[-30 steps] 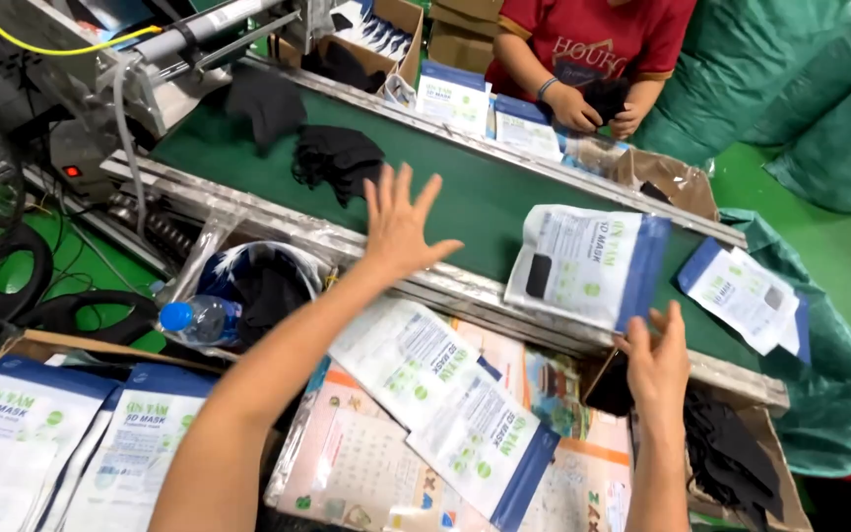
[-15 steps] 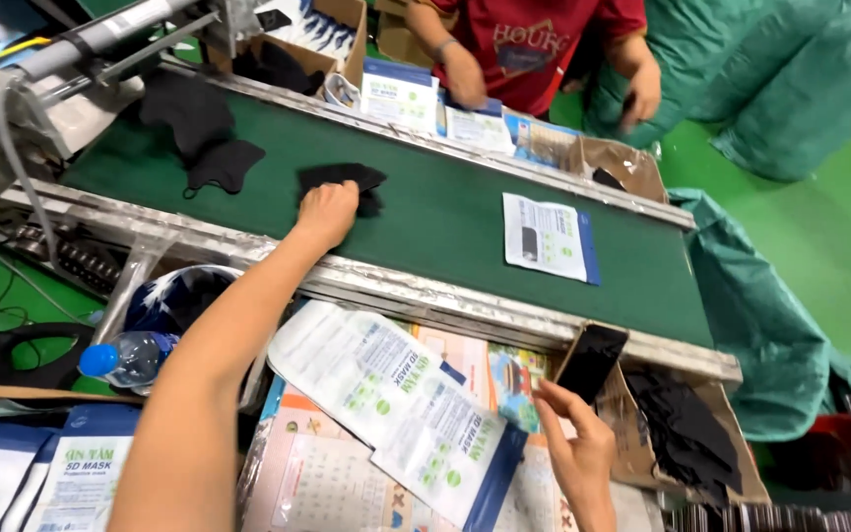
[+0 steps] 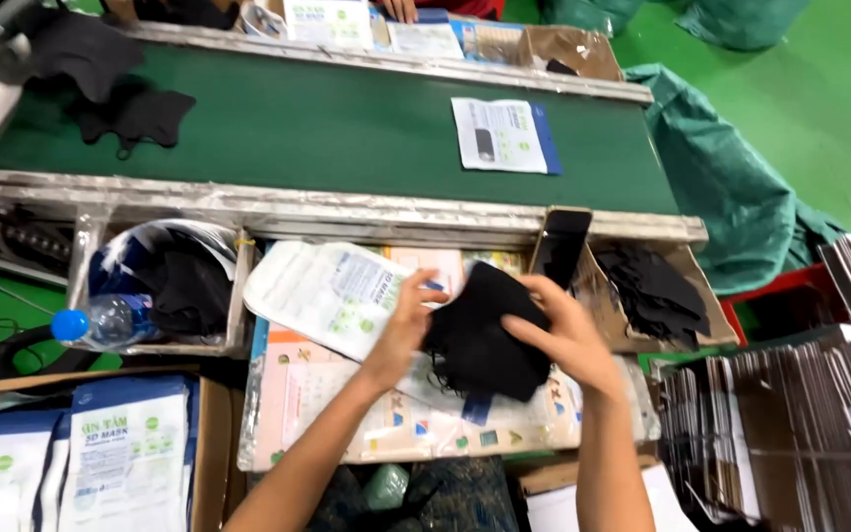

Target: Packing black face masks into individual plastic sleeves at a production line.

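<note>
Both hands are pinching one stack of black masks (image 3: 485, 330) above the tabletop (image 3: 347, 433): left hand (image 3: 408, 320) is clenching the near-left edge, right hand (image 3: 565, 330) is grasping the right side. Just left of the grip a white pouch (image 3: 332, 291) is lying flat. Risk, as judged: the soft stack is fanning out, so lower masks could be slipping free, their loops snagging on fingers.

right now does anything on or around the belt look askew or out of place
Slightly. The white pouch on the belt lies a little crooked, alone. Black masks sit in a loose heap at the belt's left end. A water bottle lies on its side. Both hands hold a black mask stack; nothing spilled.
</note>
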